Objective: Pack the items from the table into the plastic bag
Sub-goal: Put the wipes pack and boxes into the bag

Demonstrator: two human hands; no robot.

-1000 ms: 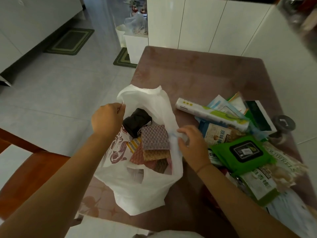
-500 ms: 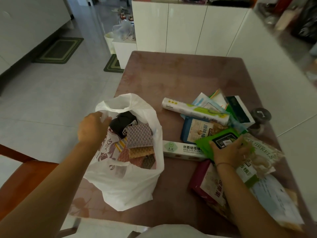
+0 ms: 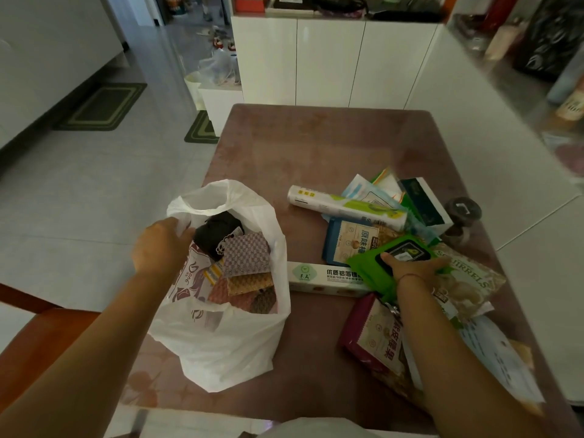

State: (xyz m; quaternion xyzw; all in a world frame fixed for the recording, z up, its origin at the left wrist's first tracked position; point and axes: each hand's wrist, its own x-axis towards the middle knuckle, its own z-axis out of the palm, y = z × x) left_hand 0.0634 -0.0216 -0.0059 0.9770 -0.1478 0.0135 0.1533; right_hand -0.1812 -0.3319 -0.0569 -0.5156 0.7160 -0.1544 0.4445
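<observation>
A white plastic bag [image 3: 227, 343] stands open on the table's left part, holding a black bundle [image 3: 215, 232] and several patterned cloths [image 3: 249, 263]. My left hand [image 3: 161, 245] grips the bag's left rim and keeps it open. My right hand [image 3: 410, 268] grips a green wet-wipes pack [image 3: 373, 267] on top of the pile of items at the right. A long white foil box [image 3: 325, 278] lies between the bag and the pile, partly under the green pack.
The pile on the brown table [image 3: 316, 147] holds a white roll [image 3: 344, 205], a blue snack pouch [image 3: 347, 241], a squirrels nut bag [image 3: 464, 289], a maroon nut pouch [image 3: 376, 339], a dark green box [image 3: 423, 203] and a small dark jar [image 3: 461, 213]. White cabinets stand behind.
My right hand left the bag's right rim, moved right to the pile and took hold of the green wet-wipes pack. The foil box came into view. My left hand stays on the bag.
</observation>
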